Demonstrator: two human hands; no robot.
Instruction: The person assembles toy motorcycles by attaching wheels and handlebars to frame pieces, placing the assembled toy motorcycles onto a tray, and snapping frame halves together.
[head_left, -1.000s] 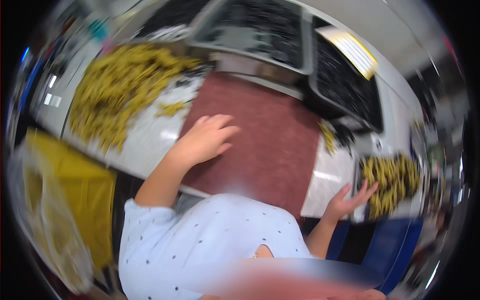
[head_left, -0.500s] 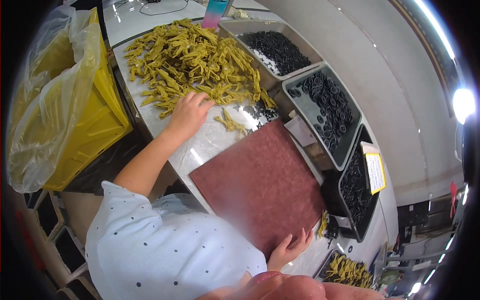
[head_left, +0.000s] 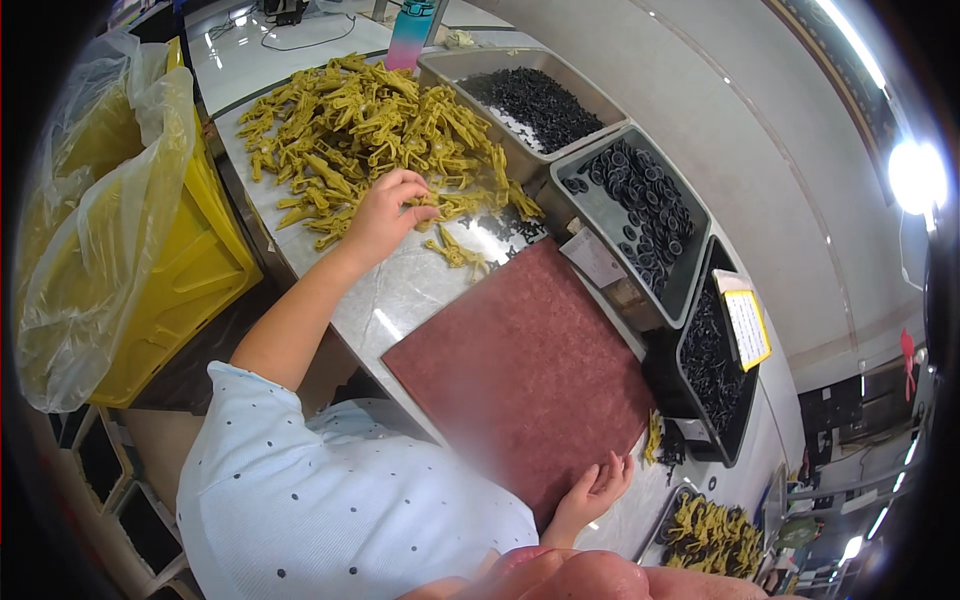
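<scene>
My left hand (head_left: pixel 388 216) reaches over the near edge of a big heap of yellow moulded plastic parts (head_left: pixel 370 120). Its thumb and fingers are bent but apart, and I see nothing held between them. One loose yellow part (head_left: pixel 455 247) lies on the tabletop just beside that hand, close to the top corner of a dark red mat (head_left: pixel 530 370). At the mat's lower right edge rests my right hand (head_left: pixel 592 492), fingers spread and holding nothing. A few yellow pieces (head_left: pixel 653 437) lie near its fingertips.
Along the far side stand a bin of small black parts (head_left: pixel 535 105), a grey bin of black rings (head_left: pixel 650 205) and a black bin of dark pieces (head_left: pixel 712 360). A tray of yellow-and-black assemblies (head_left: pixel 705 535) is at lower right, a lined yellow bin (head_left: pixel 185 270) at left, a bottle (head_left: pixel 410 35) behind.
My left hand has drawn slightly back from the heap, and its thumb and fingers have parted. The right hand stays by the mat's edge. The whole view has shifted a little.
</scene>
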